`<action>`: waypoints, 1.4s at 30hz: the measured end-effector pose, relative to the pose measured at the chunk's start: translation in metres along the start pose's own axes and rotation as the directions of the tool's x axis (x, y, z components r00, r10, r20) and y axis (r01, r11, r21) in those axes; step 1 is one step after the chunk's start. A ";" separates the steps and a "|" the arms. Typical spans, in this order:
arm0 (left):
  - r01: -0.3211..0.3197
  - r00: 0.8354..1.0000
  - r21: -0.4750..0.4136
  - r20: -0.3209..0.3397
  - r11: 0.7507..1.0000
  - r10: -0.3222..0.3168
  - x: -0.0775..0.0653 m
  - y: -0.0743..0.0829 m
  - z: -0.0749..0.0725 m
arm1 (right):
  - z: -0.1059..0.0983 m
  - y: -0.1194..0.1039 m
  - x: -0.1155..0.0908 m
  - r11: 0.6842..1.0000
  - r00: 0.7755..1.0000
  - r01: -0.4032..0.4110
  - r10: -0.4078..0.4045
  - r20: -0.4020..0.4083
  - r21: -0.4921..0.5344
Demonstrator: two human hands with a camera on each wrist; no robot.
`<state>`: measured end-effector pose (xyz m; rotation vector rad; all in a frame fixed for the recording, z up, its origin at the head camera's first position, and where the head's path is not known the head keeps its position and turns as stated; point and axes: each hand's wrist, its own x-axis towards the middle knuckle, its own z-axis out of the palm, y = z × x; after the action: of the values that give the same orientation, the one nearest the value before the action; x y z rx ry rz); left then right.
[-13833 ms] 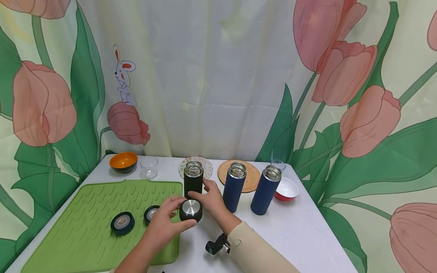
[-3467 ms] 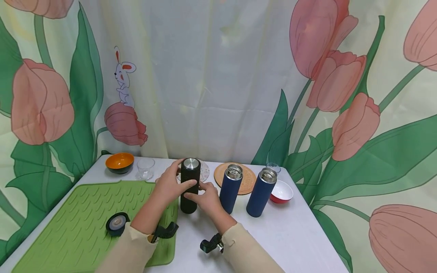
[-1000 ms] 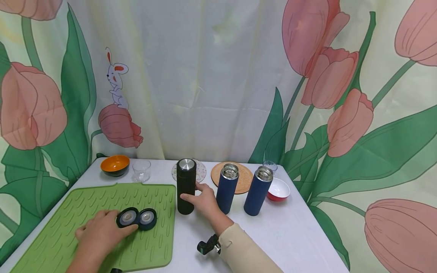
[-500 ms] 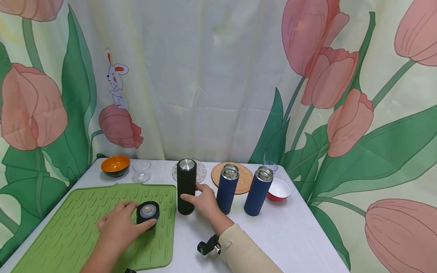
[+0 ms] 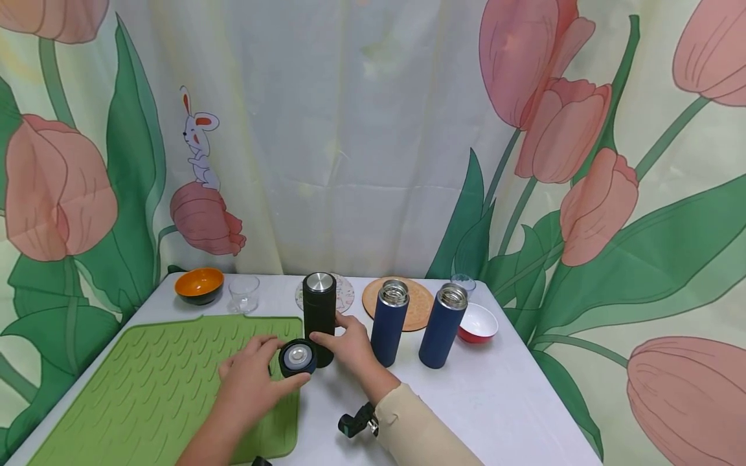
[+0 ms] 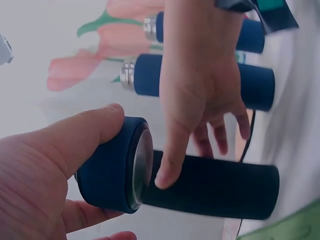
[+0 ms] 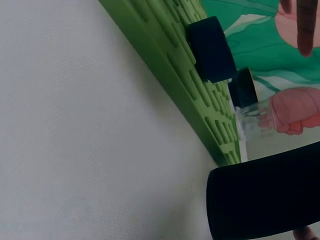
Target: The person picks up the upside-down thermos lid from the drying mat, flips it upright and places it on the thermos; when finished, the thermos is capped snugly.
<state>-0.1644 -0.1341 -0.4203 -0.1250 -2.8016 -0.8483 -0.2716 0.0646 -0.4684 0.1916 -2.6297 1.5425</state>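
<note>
In the head view my left hand (image 5: 250, 382) holds a navy bottle lid (image 5: 297, 357), its pale underside facing up. Thumb and fingers pinch the lid's sides, as the left wrist view shows for the navy lid (image 6: 107, 167). My right hand (image 5: 355, 349) grips the lower part of a black thermos bottle (image 5: 319, 314), which stands upright with its silver-topped lid on. To its right stand two open navy thermos bottles (image 5: 389, 327) (image 5: 441, 330) with bare steel necks. The right wrist view shows another navy lid (image 7: 212, 48) on the green mat; my left hand seems to hide it in the head view.
The green drying mat (image 5: 175, 375) covers the table's left side. At the back are an orange bowl (image 5: 199, 285), a clear glass (image 5: 243, 294), a patterned round mat (image 5: 344, 291), a cork-coloured round board (image 5: 416, 301), a red-and-white bowl (image 5: 479, 322) and another glass (image 5: 463, 282).
The black lid has gone onto the black bottle. My left hand has since taken a navy lid from the green mat and carried it right, close to that bottle; my right hand has stayed there.
</note>
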 end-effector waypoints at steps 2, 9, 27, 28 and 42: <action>-0.013 1.000 -0.030 -0.002 0.999 0.013 0.000 0.006 0.003 | -0.001 0.000 0.000 1.000 1.000 0.017 -0.018 -0.005 -0.019; -0.023 1.000 -0.093 -0.020 0.995 0.021 0.001 0.019 0.009 | -0.007 0.002 -0.001 0.998 1.000 0.010 -0.009 0.010 -0.060; -0.029 1.000 -0.082 -0.014 0.996 0.027 0.005 0.020 0.011 | -0.054 -0.012 -0.049 0.966 0.972 -0.116 0.063 0.227 0.232; -0.030 0.999 -0.082 -0.013 0.996 0.029 0.005 0.021 0.011 | -0.057 -0.014 -0.051 0.957 0.969 -0.125 0.061 0.238 0.261; -0.046 0.995 -0.186 0.076 0.982 0.061 0.012 0.027 0.010 | -0.074 -0.013 -0.063 0.983 0.924 0.098 -0.147 0.353 0.154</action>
<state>-0.1742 -0.1056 -0.4114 -0.2681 -2.7748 -1.1118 -0.2068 0.1264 -0.4297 0.7038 -2.7056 1.7894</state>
